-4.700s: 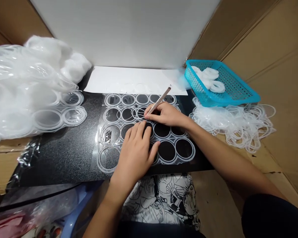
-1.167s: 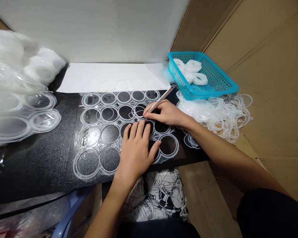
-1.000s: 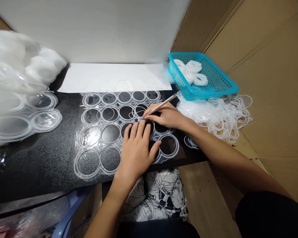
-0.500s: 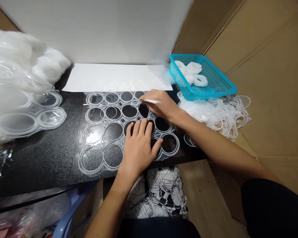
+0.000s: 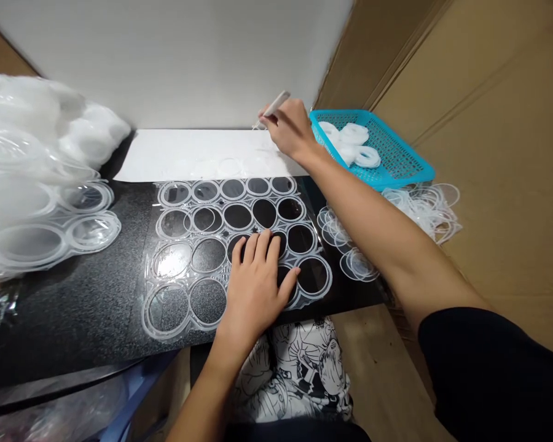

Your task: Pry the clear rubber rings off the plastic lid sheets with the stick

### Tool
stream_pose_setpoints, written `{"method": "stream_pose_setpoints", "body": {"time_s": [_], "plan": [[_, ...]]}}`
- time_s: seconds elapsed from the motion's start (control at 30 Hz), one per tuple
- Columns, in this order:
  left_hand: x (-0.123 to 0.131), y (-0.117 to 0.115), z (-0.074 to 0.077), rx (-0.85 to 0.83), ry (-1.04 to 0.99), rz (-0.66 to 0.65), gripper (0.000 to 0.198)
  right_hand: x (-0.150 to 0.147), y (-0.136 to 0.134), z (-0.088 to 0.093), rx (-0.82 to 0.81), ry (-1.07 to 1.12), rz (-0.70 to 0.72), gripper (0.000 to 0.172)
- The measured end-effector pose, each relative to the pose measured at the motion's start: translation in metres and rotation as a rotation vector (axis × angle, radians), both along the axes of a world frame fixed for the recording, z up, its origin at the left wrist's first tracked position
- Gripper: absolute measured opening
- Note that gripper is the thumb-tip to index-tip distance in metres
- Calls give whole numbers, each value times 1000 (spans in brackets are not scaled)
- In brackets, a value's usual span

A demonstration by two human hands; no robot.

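Note:
A clear plastic sheet with rows of round cut-outs (image 5: 247, 201) lies on the black speckled tabletop (image 5: 96, 294). My left hand (image 5: 257, 276) rests flat on its lower middle, fingers spread and empty. Up at the white strip of paper (image 5: 179, 150), my right hand (image 5: 288, 126) is closed around a white pen-shaped tool (image 5: 277, 103). The tool slants, its upper end pointing up and right. Its working tip is small and blurred near the wall, so I cannot tell its kind. Faint thin rings (image 5: 230, 167) lie on the paper's front part.
A turquoise basket (image 5: 396, 147) with several white ring bundles (image 5: 367, 156) stands at the back right. Loose clear rings (image 5: 359, 264) and a tangle of thin plastic strips (image 5: 431, 209) lie below it. Stacked plastic sheets and bags (image 5: 32, 184) fill the left side.
My right hand has moved up and away from the sheet to above the paper's right end, still holding the white tool. My left hand stays on the sheet. The view has shifted slightly.

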State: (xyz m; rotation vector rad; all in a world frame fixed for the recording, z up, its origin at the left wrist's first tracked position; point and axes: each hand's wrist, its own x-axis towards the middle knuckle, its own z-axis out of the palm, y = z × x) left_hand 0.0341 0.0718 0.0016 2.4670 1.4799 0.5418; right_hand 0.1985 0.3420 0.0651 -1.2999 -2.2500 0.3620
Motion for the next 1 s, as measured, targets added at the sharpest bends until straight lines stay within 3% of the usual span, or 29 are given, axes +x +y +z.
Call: {"method": "stream_pose_setpoints", "body": {"time_s": [0.1, 0.17, 0.3, 0.37, 0.43, 0.5, 0.6, 0.67, 0.73, 0.87, 1.0], "plan": [[-2, 0, 3, -15, -119, 7, 47, 6, -22, 17, -17, 41, -48, 23], [-6, -2, 10, 25, -300, 67, 41, 11, -61, 31, -132, 75, 58, 20], [-15, -5, 32, 111, -731, 322, 38, 13, -153, 59, -410, 149, 242, 17], [-16, -5, 42, -121, -943, 329, 50, 10, -185, 68, -538, 164, 333, 14], [-13, -4, 48, -538, -1138, 227, 69, 6, -202, 71, -607, 175, 385, 12], [-8, -6, 50, -912, -1361, 141, 76, 2, -208, 66, -607, 179, 393, 13], [-1, -11, 49, -1172, -1814, 188, 61, 2, -211, 53, -529, 190, 358, 14], [-1, -16, 48, -1230, -2051, 265, 56, 5, -215, 45, -436, 237, 313, 13], [-4, -19, 49, -1259, -2165, 295, 57, 9, -219, 38, -323, 296, 226, 13], [-14, -22, 53, -1279, -2240, 240, 65, 16, -221, 24, -141, 345, -18, 18], [-21, -24, 54, -1264, -2289, 200, 70, 16, -203, 6, -156, 307, -91, 24]]}}
